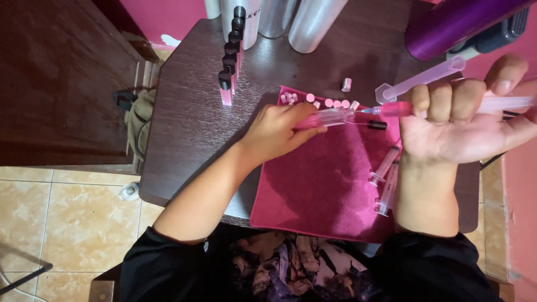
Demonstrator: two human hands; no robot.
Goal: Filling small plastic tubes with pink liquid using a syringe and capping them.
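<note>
My left hand (277, 130) holds a small clear tube (327, 118) lying level above a magenta cloth (324, 184). My right hand (464, 120) is wrapped around a large clear syringe (414, 84) filled with pink liquid; its pink tip (391, 109) meets the mouth of the tube. A black cap (377, 125) lies on the cloth just below the tip. Several small pale stoppers (324, 102) sit along the cloth's far edge.
A row of filled pink tubes with black caps (230, 61) stands on the dark table (184, 128). Silver bottles (291, 19) stand at the back, a purple cylinder (458, 22) at the right. Two small syringes (385, 182) lie on the cloth.
</note>
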